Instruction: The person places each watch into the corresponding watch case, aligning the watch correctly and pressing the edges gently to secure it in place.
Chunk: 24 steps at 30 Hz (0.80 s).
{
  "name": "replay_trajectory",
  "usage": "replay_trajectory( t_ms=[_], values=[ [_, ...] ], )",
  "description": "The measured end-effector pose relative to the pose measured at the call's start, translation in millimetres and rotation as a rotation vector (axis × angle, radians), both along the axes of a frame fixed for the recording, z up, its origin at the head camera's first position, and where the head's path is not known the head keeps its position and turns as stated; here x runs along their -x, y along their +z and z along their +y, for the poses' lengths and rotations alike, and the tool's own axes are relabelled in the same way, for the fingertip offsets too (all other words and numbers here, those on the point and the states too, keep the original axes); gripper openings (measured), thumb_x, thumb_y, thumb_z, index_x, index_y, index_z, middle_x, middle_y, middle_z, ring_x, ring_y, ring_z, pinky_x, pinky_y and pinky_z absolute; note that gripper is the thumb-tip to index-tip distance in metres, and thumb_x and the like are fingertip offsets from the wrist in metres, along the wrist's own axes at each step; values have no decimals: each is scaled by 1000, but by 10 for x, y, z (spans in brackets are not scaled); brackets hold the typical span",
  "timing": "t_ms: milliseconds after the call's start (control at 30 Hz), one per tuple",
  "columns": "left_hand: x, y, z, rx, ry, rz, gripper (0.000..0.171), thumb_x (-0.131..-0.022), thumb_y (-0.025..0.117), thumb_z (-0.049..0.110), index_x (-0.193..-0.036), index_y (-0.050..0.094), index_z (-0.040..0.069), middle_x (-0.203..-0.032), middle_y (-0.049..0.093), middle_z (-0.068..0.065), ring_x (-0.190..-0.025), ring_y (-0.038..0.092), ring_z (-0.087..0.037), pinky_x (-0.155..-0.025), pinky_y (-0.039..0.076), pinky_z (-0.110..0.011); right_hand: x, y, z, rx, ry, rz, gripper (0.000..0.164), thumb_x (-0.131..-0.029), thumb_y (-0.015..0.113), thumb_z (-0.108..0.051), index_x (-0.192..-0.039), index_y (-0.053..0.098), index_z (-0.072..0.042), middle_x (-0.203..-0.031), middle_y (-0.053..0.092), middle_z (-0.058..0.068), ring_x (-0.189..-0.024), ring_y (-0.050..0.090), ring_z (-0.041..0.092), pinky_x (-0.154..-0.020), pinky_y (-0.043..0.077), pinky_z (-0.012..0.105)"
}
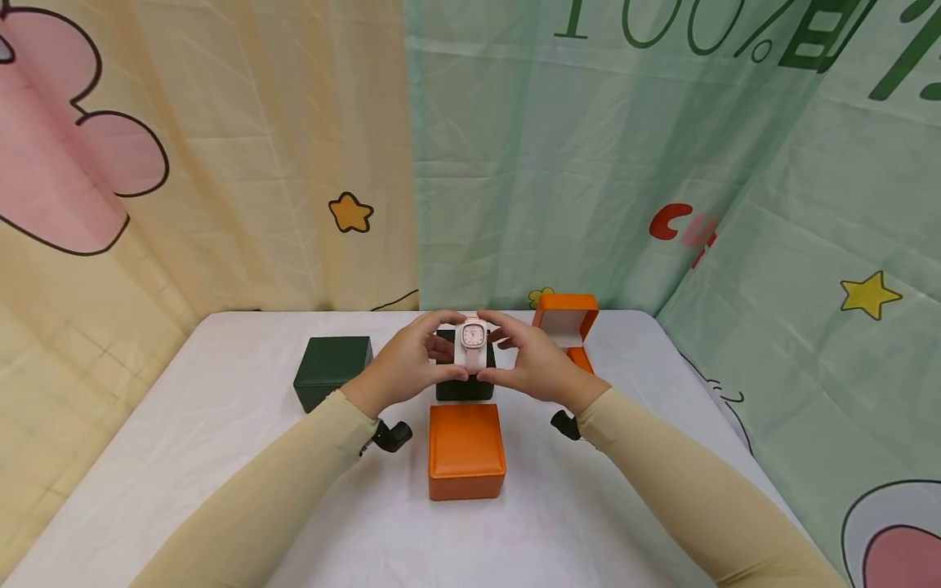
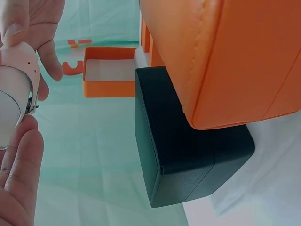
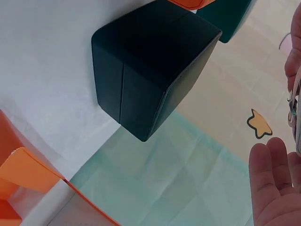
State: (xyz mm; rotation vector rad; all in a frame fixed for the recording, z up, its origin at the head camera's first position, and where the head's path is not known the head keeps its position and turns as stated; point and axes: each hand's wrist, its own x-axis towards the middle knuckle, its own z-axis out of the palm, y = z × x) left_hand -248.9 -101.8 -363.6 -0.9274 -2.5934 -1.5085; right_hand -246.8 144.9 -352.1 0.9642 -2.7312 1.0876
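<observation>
A pink-strapped watch (image 1: 474,335) with a squarish pale dial is held up over the middle of the table, its strap wrapped round a white cushion (image 2: 8,108). My left hand (image 1: 408,359) pinches its left side, fingers at the top and thumb at the bottom. On the opposite side, my right hand (image 1: 542,363) holds it the same way. The right wrist view catches only the watch's edge (image 3: 297,113) at the frame border. Behind and below the watch stands a dark box (image 1: 465,389), partly hidden by the hands.
A closed orange box (image 1: 466,449) lies nearer me, in front of the dark box. Left of the hands is a closed green box (image 1: 333,359). At the back right an orange box (image 1: 568,314) stands with its lid up, partly behind my right hand. Printed curtains (image 1: 485,163) surround the white table.
</observation>
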Motion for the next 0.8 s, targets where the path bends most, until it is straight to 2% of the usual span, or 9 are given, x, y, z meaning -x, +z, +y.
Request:
replay_trajectory(
  t_ms=[100,433,633,800],
  values=[
    [21,-1,9,6,-11,3,78,-86,88,14,-153,47,14,-153,51,-9,-109,73,-24,-99,61,-46,3,-5,7,-8,-10,16,86,-88,87,-19,-160,41,-11,-158,53,7,-127,66,30,-108,56,46],
    [65,-24,34,21,-34,1,75,-91,84,10,-154,44,13,-157,48,-9,-113,72,-23,-104,59,-41,9,-11,32,-40,-33,22,86,-89,87,-22,-161,41,-10,-157,54,8,-123,66,28,-106,57,46],
    [86,-38,68,13,-20,-3,75,-90,84,10,-154,44,13,-157,48,-9,-112,73,-23,-102,60,-40,19,9,58,-65,-34,13,90,-89,87,-22,-163,37,-11,-158,53,8,-124,65,28,-108,55,47],
    [105,-25,115,-2,-19,-17,78,-90,85,9,-155,43,10,-158,47,-11,-112,73,-23,-100,60,-39,44,19,93,-83,-28,56,89,-90,86,-21,-162,38,-6,-156,54,10,-123,67,29,-106,57,46]
  ],
)
